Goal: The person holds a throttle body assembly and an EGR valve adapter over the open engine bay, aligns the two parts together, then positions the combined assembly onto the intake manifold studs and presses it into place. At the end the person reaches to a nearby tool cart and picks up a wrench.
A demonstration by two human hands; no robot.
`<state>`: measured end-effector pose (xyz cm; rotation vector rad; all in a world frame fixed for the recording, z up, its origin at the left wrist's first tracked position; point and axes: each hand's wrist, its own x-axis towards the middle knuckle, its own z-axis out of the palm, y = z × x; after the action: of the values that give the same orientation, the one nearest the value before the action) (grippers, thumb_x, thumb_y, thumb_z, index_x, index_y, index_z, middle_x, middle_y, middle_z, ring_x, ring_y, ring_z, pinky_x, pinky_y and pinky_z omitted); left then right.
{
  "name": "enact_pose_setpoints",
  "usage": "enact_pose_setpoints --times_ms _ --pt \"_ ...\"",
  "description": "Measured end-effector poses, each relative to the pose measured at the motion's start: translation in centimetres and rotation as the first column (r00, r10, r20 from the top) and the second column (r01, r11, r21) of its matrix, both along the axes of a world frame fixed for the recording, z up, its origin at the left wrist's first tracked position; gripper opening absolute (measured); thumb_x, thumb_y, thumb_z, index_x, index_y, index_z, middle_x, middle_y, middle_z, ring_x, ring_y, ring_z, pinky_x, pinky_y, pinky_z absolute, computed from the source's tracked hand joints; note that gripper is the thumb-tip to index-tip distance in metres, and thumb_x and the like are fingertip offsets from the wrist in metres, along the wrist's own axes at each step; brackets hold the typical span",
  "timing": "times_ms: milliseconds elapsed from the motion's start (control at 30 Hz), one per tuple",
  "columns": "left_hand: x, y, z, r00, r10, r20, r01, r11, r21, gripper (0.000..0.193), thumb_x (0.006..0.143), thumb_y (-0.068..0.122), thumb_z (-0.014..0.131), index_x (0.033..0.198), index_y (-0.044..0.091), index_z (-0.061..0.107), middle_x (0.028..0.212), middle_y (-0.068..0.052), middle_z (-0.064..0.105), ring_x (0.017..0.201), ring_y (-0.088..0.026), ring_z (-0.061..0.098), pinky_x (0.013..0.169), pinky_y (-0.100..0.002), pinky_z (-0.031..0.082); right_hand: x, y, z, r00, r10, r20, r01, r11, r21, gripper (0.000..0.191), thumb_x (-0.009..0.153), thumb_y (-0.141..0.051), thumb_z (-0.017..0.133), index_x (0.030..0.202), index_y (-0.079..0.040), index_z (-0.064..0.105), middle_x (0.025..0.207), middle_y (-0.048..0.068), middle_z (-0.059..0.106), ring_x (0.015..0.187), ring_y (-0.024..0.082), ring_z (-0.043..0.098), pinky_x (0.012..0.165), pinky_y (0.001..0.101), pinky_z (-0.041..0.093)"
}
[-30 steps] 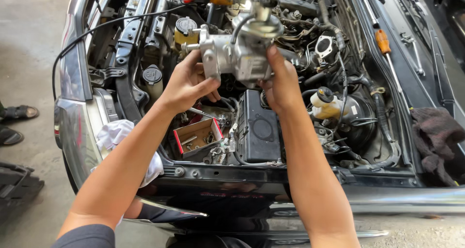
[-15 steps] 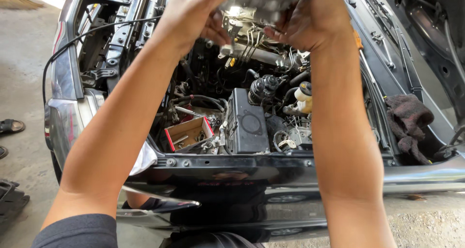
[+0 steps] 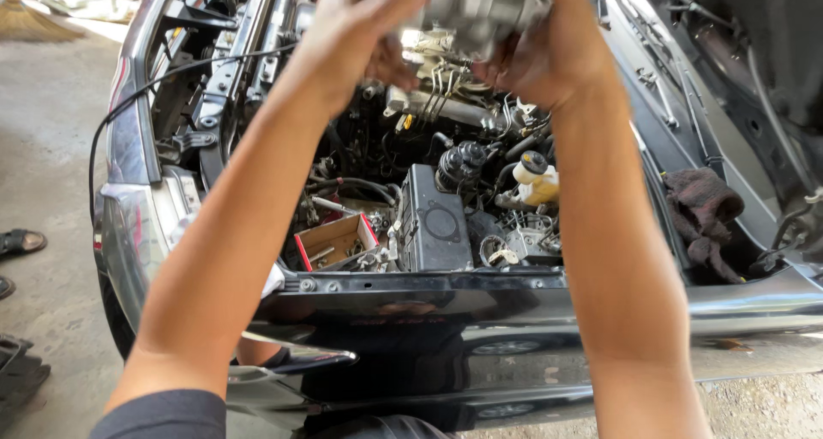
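One car, nose toward the camera with the hood up, and the engine bay (image 3: 429, 233) fills most of the view. Both arms are raised over it. One grey metal engine part (image 3: 480, 6), blurry and cut off by the top edge of the frame, is held up in the air above the back of the bay, well clear of everything below. The left hand (image 3: 364, 27) wraps its left side, fingers curled around it, and the right hand (image 3: 549, 49) cups the right side with fingers curled under. So going by how things sit, I'd say the part is already free of the engine and lifted out; it hasn't been set down anywhere.

Down in the bay: one black box-shaped cover (image 3: 435, 225) near the front edge, just right of it one pale plastic reservoir (image 3: 536, 182) with a black cap. One small open cardboard box (image 3: 330, 242) with red edges sits at the front left of the bay with bits of hardware in it, can't count those. One dark red rag (image 3: 703, 212) is bunched up on the right edge of the bay. On the concrete floor at far left, one sandal (image 3: 19, 242).
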<state>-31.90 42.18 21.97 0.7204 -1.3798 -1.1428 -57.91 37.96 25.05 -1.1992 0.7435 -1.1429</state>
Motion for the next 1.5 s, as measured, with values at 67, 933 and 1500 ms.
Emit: enact_pose_setpoints --times_ms 67,933,1500 --pt "-0.2 0.9 -1.3 0.998 -0.01 -0.059 0.015 0.997 0.075 0.066 0.085 0.026 0.079 0.138 0.006 0.045 0.106 -0.015 0.069 0.063 -0.019 0.07 0.058 -0.032 0.064 0.7 1.1 -1.8 0.996 -0.08 -0.024 0.08 0.997 -0.021 0.07 0.08 -0.057 0.069 0.133 -0.012 0.057 0.115 0.007 0.07 0.11 0.026 0.064 0.096 0.0481 0.054" --pt "0.5 -12.0 -18.9 0.933 -0.09 -0.347 0.171 0.963 0.209 0.097 0.075 -0.001 0.083 0.155 0.012 0.03 0.12 -0.007 0.061 0.107 -0.018 0.066 0.089 -0.038 0.06 1.6 -9.1 -17.1 0.934 0.073 -0.349 -0.193 0.927 -0.322 0.091 0.073 -0.041 0.087 0.148 -0.004 0.05 0.133 0.005 0.064 0.124 0.018 0.06 0.11 0.0353 0.048" --pt "1.2 -12.1 -19.5 0.934 -0.137 -0.33 0.227 0.941 0.252 0.035 0.089 0.014 0.077 0.119 0.0 0.063 0.105 -0.01 0.07 0.087 -0.019 0.07 0.075 -0.037 0.061 2.8 -8.7 -17.1 0.908 0.005 -0.419 -0.107 0.969 -0.22 0.066 0.081 -0.003 0.083 0.139 -0.001 0.052 0.127 0.008 0.064 0.118 0.018 0.063 0.101 0.0358 0.058"
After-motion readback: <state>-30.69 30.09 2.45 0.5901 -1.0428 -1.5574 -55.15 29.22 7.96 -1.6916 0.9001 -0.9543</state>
